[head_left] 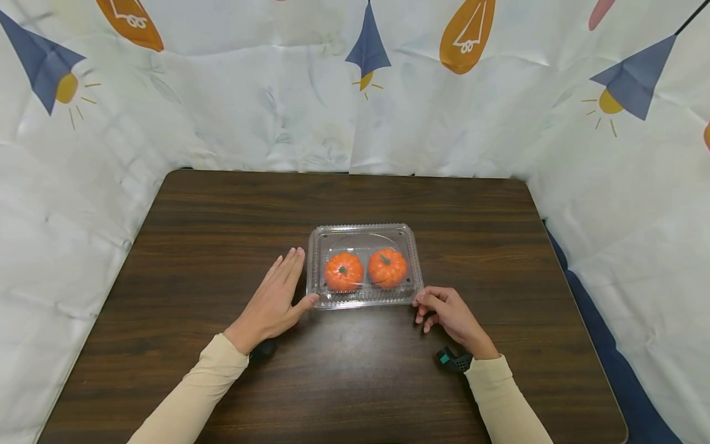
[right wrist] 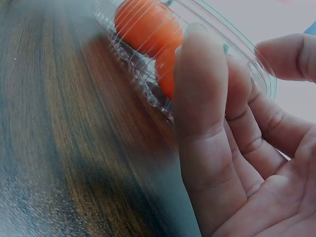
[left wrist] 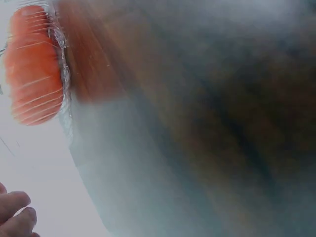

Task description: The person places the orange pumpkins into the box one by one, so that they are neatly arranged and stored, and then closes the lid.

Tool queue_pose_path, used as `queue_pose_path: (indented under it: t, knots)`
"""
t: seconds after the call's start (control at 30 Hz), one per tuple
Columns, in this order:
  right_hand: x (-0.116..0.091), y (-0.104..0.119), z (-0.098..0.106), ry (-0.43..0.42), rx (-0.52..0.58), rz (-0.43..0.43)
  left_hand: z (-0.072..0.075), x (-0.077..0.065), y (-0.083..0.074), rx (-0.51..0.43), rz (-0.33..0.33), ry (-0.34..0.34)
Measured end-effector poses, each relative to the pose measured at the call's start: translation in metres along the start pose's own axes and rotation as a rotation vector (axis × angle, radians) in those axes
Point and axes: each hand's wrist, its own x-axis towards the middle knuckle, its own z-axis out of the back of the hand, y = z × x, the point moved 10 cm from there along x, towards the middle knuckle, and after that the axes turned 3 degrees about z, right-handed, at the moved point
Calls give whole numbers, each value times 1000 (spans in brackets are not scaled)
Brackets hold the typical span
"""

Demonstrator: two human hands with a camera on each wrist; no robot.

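Observation:
A clear plastic clamshell container (head_left: 366,299) lies closed on the table. Inside it sit two small orange pumpkins with green stems, a left pumpkin (head_left: 344,272) and a right pumpkin (head_left: 387,269). My left hand (head_left: 272,303) lies along the container's left side with straight fingers, its thumb at the near left corner. At the near right corner, my right hand (head_left: 450,316) pinches the edge between thumb and curled fingers. The right wrist view shows these fingers (right wrist: 202,98) in front of the container, hiding part of a pumpkin (right wrist: 148,27). Left fingertips (left wrist: 17,217) show in the left wrist view.
The dark wood-grain table (head_left: 244,209) has rounded corners. A white curtain (head_left: 233,111) printed with lamps and bulbs hangs behind and at both sides. A black wrist strap (head_left: 456,360) is on the right wrist. Dark blue fabric (head_left: 599,320) shows past the right edge.

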Motion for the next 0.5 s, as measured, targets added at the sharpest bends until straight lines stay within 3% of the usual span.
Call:
queue_pose_path:
  t: [0.27,0.5]
  knots:
    - [1,-3,0,-8,7,-12,-4,-8,22,-303,151,-51]
    - [2,-3,-3,-9,19,-15,-23,-10,29,-496,272,41]
